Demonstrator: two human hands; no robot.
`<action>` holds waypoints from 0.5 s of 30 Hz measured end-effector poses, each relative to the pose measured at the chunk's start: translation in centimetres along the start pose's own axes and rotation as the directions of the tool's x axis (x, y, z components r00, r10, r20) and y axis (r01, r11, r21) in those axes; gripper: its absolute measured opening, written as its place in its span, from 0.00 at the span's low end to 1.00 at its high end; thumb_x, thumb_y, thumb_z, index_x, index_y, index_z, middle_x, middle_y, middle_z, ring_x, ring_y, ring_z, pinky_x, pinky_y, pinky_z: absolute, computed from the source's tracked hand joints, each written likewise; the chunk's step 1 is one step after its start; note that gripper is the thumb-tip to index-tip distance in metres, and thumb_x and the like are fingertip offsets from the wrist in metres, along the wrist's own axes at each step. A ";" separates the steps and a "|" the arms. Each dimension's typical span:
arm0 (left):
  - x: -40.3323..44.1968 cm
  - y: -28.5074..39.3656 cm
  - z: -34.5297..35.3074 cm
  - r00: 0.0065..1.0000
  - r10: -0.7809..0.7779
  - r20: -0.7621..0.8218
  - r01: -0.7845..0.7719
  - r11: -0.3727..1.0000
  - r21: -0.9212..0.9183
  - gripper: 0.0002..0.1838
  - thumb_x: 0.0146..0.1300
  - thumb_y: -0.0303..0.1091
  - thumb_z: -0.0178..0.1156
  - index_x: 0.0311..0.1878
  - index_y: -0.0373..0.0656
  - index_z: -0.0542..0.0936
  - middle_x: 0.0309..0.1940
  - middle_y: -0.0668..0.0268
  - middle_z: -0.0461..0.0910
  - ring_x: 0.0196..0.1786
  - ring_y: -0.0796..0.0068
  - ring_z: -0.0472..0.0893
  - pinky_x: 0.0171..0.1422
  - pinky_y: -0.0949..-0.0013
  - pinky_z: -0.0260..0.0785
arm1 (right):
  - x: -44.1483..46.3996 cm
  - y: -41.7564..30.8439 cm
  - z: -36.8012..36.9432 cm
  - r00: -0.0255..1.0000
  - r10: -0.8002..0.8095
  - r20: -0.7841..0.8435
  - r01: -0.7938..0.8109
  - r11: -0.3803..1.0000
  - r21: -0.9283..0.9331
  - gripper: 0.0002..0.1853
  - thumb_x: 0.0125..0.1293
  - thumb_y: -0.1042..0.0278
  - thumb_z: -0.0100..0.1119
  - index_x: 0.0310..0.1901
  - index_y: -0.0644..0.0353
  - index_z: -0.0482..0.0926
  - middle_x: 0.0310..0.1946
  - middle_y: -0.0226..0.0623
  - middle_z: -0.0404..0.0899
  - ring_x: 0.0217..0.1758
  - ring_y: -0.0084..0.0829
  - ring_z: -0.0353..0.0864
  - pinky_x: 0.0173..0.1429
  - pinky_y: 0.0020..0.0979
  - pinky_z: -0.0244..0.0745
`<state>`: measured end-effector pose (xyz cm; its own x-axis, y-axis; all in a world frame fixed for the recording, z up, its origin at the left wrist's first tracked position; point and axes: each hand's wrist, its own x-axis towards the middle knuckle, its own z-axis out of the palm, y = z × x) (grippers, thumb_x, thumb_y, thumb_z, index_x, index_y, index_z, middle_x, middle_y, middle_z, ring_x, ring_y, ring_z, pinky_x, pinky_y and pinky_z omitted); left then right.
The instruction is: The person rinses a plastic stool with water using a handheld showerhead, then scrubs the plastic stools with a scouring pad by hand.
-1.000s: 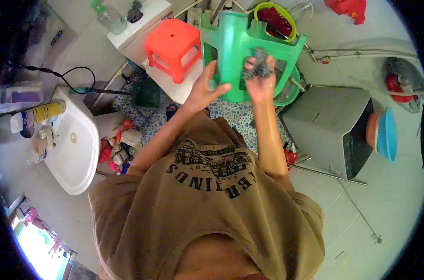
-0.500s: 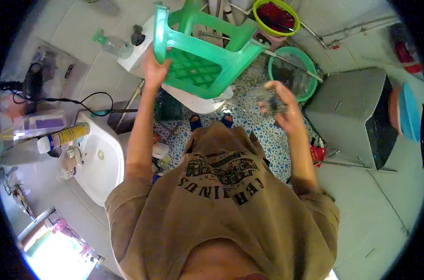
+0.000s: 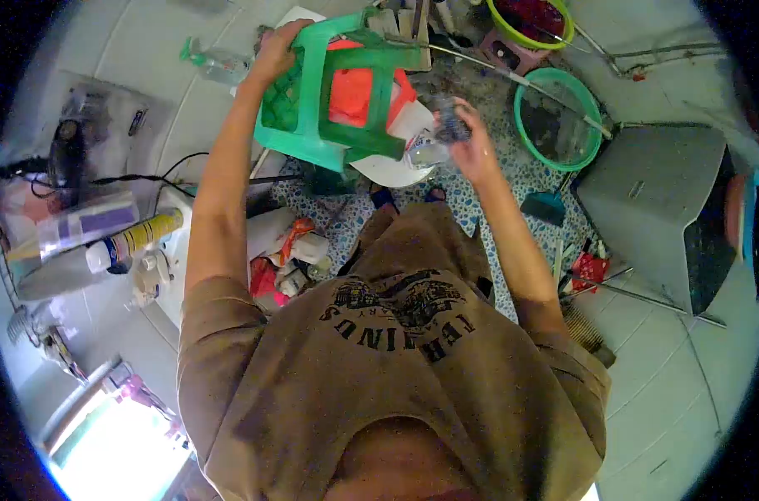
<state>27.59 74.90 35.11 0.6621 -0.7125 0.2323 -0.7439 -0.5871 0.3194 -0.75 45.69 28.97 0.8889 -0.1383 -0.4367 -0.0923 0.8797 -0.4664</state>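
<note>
My left hand [image 3: 277, 52] grips the edge of a green plastic stool [image 3: 313, 92], which is tipped on its side in the air with its legs pointing right. The seat has a lattice pattern. In my right hand [image 3: 473, 149] is a dark grey metal scouring pad [image 3: 452, 125], held just right of the stool's legs and slightly blurred. Below the stool is the white toilet [image 3: 389, 174], partly covered by it. Through the stool's frame shows a bright red-orange thing [image 3: 350, 96] whose kind I cannot make out.
At right stand a green basin [image 3: 523, 125] and a large grey bin [image 3: 647, 179]. A yellow-green basin [image 3: 573, 33] with dark red contents is at the back. A long pole crosses the green basin. The sink [image 3: 175, 267] and a yellow spray can [image 3: 146, 235] are left.
The stool has turned so its legs point right, and my left hand has moved up with it. My right hand has come left with the scouring pad, closer to the stool.
</note>
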 end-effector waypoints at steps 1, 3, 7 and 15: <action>0.7 -1.0 1.0 0.998 0.031 0.050 -0.037 0.993 0.112 0.31 0.51 0.18 0.52 0.61 0.49 0.71 0.57 0.57 0.75 0.62 0.53 0.72 0.67 0.41 0.56 | 0.9 2.2 0.2 1.000 0.013 -0.002 -0.013 1.000 -0.022 0.15 0.66 0.69 0.55 0.53 0.57 0.72 0.41 0.45 0.78 0.44 0.39 0.79 0.53 0.40 0.76; 2.3 -3.1 3.2 0.994 0.090 0.057 -0.094 0.994 0.062 0.32 0.51 0.17 0.51 0.61 0.53 0.72 0.58 0.61 0.75 0.63 0.57 0.71 0.68 0.35 0.50 | 2.5 5.4 1.4 1.000 0.016 0.023 -0.016 1.000 -0.007 0.14 0.67 0.70 0.54 0.53 0.58 0.72 0.40 0.42 0.78 0.41 0.36 0.80 0.49 0.38 0.77; 4.4 -4.7 6.2 0.980 0.159 0.121 -0.178 0.970 0.167 0.29 0.57 0.40 0.62 0.64 0.48 0.70 0.62 0.57 0.73 0.65 0.53 0.71 0.72 0.49 0.54 | 5.0 10.0 0.3 0.980 -0.058 -0.193 0.025 0.985 -0.170 0.13 0.69 0.69 0.55 0.54 0.57 0.71 0.40 0.35 0.78 0.39 0.28 0.79 0.45 0.31 0.77; 9.9 -2.9 5.2 0.991 0.136 -0.008 -0.131 0.964 0.232 0.23 0.52 0.22 0.53 0.54 0.44 0.77 0.47 0.52 0.78 0.49 0.49 0.76 0.56 0.54 0.70 | 13.1 16.3 -4.8 0.952 -0.305 -0.025 0.221 0.742 -0.633 0.18 0.64 0.77 0.57 0.55 0.59 0.69 0.41 0.34 0.75 0.40 0.25 0.76 0.45 0.29 0.75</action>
<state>35.87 67.54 31.67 0.5552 -0.7829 0.2807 -0.8248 -0.5617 0.0646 7.21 56.01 12.00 0.8632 -0.4110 -0.2932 -0.1563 0.3347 -0.9293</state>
